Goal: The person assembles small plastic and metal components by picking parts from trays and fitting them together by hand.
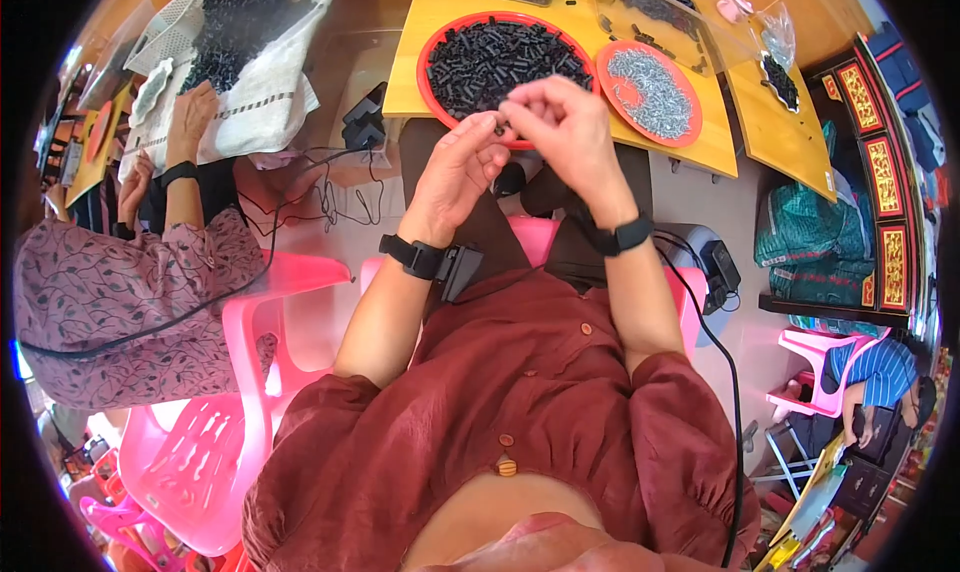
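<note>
**Where two bare hands meet: fingertip work at the near rim of a parts basin**

While a co-worker in a mauve, leaf-patterned top [140, 292] sits at the left of the frame, near a white woven cloth [265, 107] that bears a heap of black pieces [240, 17], the work in hand lies at upper centre. On a yellow wooden table [402, 92] stands a round red plastic basin [423, 67] full of short black tubular parts [490, 57]. At its near rim the left hand [452, 177] has its palm partly upward; thumb and forefinger pinch a small dark piece [500, 129], largely covered by the fingertips, while the remaining fingers curl loosely. Just to the right, the right hand [572, 122] brings thumb and forefinger to the same spot; whether they grip that piece or a smaller part cannot be told. Farther right, a round orange-red plate [627, 95] holds loose silvery metal parts [655, 77], and teal-green woven sacks [808, 227] lie near the right edge.

Handling note: the left pinch would best act as a steady clamp, leaving the right fingertips to make small, square, light adjustments. Working above the basin, rather than short of its rim, should let a dropped piece fall back among its like.
</note>
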Action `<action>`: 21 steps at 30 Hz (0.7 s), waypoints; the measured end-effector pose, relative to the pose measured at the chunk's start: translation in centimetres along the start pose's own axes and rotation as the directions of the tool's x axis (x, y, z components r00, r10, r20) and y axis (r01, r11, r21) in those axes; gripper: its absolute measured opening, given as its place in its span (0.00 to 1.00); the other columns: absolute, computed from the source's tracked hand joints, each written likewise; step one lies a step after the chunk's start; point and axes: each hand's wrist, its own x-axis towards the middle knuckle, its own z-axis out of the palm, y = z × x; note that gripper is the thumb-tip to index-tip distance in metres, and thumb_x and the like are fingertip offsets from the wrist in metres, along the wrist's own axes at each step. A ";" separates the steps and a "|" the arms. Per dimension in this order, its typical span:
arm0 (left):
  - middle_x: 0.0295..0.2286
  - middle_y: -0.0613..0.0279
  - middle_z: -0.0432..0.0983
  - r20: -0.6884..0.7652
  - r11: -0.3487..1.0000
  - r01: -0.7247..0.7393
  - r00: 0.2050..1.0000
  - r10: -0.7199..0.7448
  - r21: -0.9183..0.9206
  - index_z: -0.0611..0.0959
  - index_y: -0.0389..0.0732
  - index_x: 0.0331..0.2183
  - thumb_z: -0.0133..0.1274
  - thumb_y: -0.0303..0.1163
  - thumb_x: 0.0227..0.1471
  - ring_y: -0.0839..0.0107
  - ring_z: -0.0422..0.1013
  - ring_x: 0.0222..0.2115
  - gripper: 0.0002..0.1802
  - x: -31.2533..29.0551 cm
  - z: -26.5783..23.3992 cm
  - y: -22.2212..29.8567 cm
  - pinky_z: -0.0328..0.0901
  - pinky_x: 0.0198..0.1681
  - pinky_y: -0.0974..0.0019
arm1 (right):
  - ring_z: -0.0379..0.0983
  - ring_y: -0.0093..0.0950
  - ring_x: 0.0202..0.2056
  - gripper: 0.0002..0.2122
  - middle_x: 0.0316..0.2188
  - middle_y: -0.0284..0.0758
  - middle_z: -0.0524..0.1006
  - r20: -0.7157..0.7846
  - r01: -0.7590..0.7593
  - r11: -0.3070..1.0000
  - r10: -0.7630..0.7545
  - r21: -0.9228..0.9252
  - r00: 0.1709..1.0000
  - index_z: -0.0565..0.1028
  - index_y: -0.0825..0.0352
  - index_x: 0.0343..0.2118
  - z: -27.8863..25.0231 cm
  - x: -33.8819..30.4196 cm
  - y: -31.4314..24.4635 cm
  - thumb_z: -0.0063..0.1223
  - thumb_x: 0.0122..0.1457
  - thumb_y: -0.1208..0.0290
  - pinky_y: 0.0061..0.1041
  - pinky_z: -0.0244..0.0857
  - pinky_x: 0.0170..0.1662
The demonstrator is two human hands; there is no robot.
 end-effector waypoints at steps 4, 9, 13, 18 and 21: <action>0.31 0.69 0.75 0.077 1.000 0.012 0.997 -0.012 0.000 0.76 0.38 0.42 0.49 0.33 0.57 0.83 0.67 0.25 0.12 0.0 -0.1 -0.5 0.61 0.26 0.80 | 0.65 0.13 0.19 0.06 0.21 0.29 0.71 0.022 -0.036 0.996 0.034 0.079 0.999 0.78 0.69 0.28 0.3 -2.4 -0.7 0.60 0.49 0.74 0.15 0.61 0.24; 0.30 0.70 0.74 0.138 1.000 0.029 0.990 -0.029 0.005 0.77 0.38 0.42 0.48 0.33 0.58 0.84 0.64 0.23 0.13 -0.1 -0.3 -0.6 0.60 0.26 0.80 | 0.63 0.10 0.19 0.06 0.24 0.27 0.70 -0.023 0.107 0.993 -0.106 0.052 0.994 0.78 0.69 0.31 0.4 -3.2 -0.6 0.60 0.50 0.76 0.12 0.56 0.22; 0.29 0.70 0.74 0.185 1.000 0.026 0.983 -0.023 -0.014 0.77 0.38 0.40 0.48 0.33 0.58 0.84 0.65 0.24 0.11 -0.3 -0.4 -0.7 0.60 0.26 0.80 | 0.64 0.11 0.20 0.06 0.24 0.27 0.70 -0.058 0.107 0.994 -0.106 0.008 0.993 0.77 0.70 0.31 0.3 -3.3 -0.7 0.60 0.50 0.77 0.11 0.57 0.23; 0.28 0.69 0.75 0.157 1.000 0.023 0.987 -0.025 0.016 0.77 0.39 0.39 0.48 0.33 0.58 0.82 0.66 0.25 0.10 -0.5 -0.1 -0.6 0.62 0.27 0.79 | 0.64 0.15 0.18 0.06 0.24 0.31 0.71 -0.116 0.097 0.993 -0.089 0.065 0.989 0.77 0.70 0.31 0.8 -3.4 -0.4 0.59 0.49 0.77 0.15 0.59 0.22; 0.28 0.68 0.75 0.167 1.000 0.020 0.986 -0.022 0.012 0.77 0.38 0.40 0.49 0.33 0.57 0.82 0.67 0.24 0.10 -0.5 0.0 -0.6 0.62 0.28 0.79 | 0.65 0.15 0.19 0.06 0.24 0.31 0.71 -0.113 0.125 0.991 -0.119 0.040 0.986 0.77 0.70 0.31 0.8 -3.4 -0.4 0.59 0.50 0.77 0.15 0.60 0.22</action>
